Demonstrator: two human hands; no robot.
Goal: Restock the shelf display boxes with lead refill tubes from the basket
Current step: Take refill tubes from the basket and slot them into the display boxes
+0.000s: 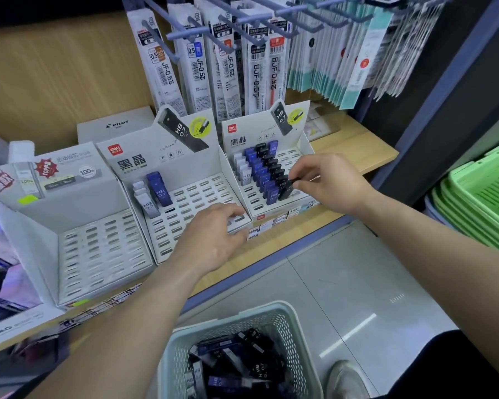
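Wooden shelf (366,156) under pegs of hanging pen-refill packs (228,67), grey tile floor below; head view only. Landmark: right-hand deli display box (305,139). Its slotted tray carries a pale row, a blue row (261,175) and a black row of HB 0.7 tubes; the slots to their right are unfilled. Right hand (333,182) is over the front of this box, thumb and fingertips narrowed to a pinch on the top end of a black lead refill tube (286,190) at the near end of the black row, tube tilted, lower end at the tray. Left hand (213,234) lies palm down just left of the box's front corner, on the lip of the neighbouring middle display box (190,194), fingers loosely bent, nothing seen in it. Pale plastic basket (274,312) sits on the floor, below and in front of the landmark box, with a loose heap of tubes (242,361). Stacked green baskets (481,197) stand well to its right. Judgement: tubes are light, rigid, smooth plastic cases, likely slippery; take one by its flat faces near the top, keep it in line with its slot, and press gently, since the card tray could buckle and neighbours could topple.
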